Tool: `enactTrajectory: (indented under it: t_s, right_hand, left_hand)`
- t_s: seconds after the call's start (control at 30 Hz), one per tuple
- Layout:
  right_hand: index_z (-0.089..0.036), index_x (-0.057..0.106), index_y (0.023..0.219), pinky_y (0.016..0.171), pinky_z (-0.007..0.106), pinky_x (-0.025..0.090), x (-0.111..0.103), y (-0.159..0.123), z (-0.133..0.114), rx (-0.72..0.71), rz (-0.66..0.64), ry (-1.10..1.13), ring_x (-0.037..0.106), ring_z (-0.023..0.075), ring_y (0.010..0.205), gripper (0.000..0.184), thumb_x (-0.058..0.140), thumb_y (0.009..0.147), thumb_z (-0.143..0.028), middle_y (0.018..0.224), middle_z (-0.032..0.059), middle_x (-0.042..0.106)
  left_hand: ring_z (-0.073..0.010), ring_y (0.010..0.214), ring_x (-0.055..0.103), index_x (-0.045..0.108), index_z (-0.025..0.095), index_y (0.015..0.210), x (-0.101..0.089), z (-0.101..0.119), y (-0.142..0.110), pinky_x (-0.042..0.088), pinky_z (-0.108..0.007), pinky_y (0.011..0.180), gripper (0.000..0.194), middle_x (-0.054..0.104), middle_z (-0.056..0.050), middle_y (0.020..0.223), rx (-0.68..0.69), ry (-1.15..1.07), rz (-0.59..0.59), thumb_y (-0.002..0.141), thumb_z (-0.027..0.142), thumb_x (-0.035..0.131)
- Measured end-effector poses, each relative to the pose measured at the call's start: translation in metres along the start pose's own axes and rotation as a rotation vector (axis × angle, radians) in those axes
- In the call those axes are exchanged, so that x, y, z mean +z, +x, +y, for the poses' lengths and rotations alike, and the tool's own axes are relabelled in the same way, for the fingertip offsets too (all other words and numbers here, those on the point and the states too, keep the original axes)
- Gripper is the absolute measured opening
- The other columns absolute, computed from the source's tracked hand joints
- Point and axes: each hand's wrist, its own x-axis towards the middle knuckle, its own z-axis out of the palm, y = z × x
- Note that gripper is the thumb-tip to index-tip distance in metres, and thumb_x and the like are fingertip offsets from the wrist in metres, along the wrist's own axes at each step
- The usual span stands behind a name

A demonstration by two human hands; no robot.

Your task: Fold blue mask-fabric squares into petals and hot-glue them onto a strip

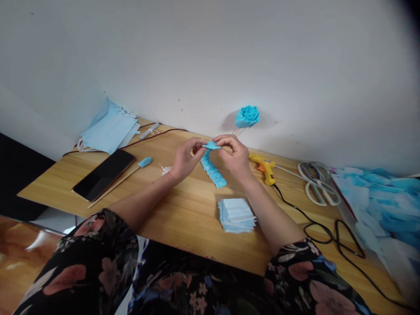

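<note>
Between the fingertips of my left hand [189, 158] and my right hand [233, 155] is a small folded blue fabric piece [211, 145], pinched from both sides above the table. Below it, a row of overlapping folded blue pieces [213, 170] lies on the wood, its far end hidden behind my hands. A stack of pale blue fabric squares [236, 214] sits nearer to me, beside my right forearm. Left of my left hand lies a wooden stick with a blue wrapped tip [145, 162]. A blue fabric rose [247, 116] stands against the wall behind my right hand.
On the wooden table [183, 210], a phone [103, 175] and several blue face masks [110, 131] lie at left. To the right are a yellow glue gun [267, 169] with a black cord [295, 208], scissors [320, 192], and a bin of blue scraps [387, 197].
</note>
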Motion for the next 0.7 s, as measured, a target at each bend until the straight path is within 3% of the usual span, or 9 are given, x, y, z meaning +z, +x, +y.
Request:
enactTrajectory:
  t_s: [0.1,0.3,0.5,0.7]
  right_hand:
    - [-0.023,0.070,0.090,0.091,0.036,0.054,0.0014,-0.0004,-0.0004,0.117,-0.017,0.040,0.070,0.0182,0.093,0.006,0.069,0.084,-0.021,0.094,0.0012,0.076]
    - [-0.025,0.073,0.114,0.082,0.033,0.055,0.0004,0.0009,-0.0043,0.321,-0.101,0.226,0.067,0.0181,0.089,0.030,0.069,0.088,-0.039,0.099,0.0018,0.075]
    - [-0.026,0.071,0.123,0.073,0.031,0.052,0.0022,-0.0002,-0.0056,0.394,-0.139,0.212,0.061,0.0167,0.080,0.042,0.073,0.084,-0.042,0.095,0.0012,0.071]
    - [-0.025,0.071,0.126,0.078,0.034,0.053,0.0043,-0.0028,-0.0029,0.340,-0.152,0.124,0.060,0.0177,0.082,0.042,0.069,0.085,-0.033,0.095,0.0024,0.069]
  left_hand:
    - [-0.0107,0.064,0.048,0.064,0.018,0.075,-0.0005,0.0009,0.0024,0.040,-0.024,0.063,0.021,0.056,0.002,0.066,-0.144,-0.068,0.006,0.087,0.035,0.069]
    - [-0.0101,0.066,0.053,0.065,0.017,0.074,0.0017,0.0005,0.0040,0.043,-0.023,0.064,0.035,0.062,0.002,0.070,-0.380,-0.338,-0.026,0.080,0.049,0.078]
    - [-0.0102,0.064,0.055,0.065,0.017,0.074,0.0029,0.0049,0.0005,0.045,-0.024,0.063,0.039,0.062,0.002,0.068,-0.424,-0.402,-0.087,0.079,0.052,0.080]
    - [-0.0092,0.062,0.052,0.063,0.016,0.072,0.0033,0.0060,-0.0004,0.043,-0.023,0.061,0.042,0.060,0.002,0.065,-0.442,-0.416,-0.142,0.075,0.053,0.083]
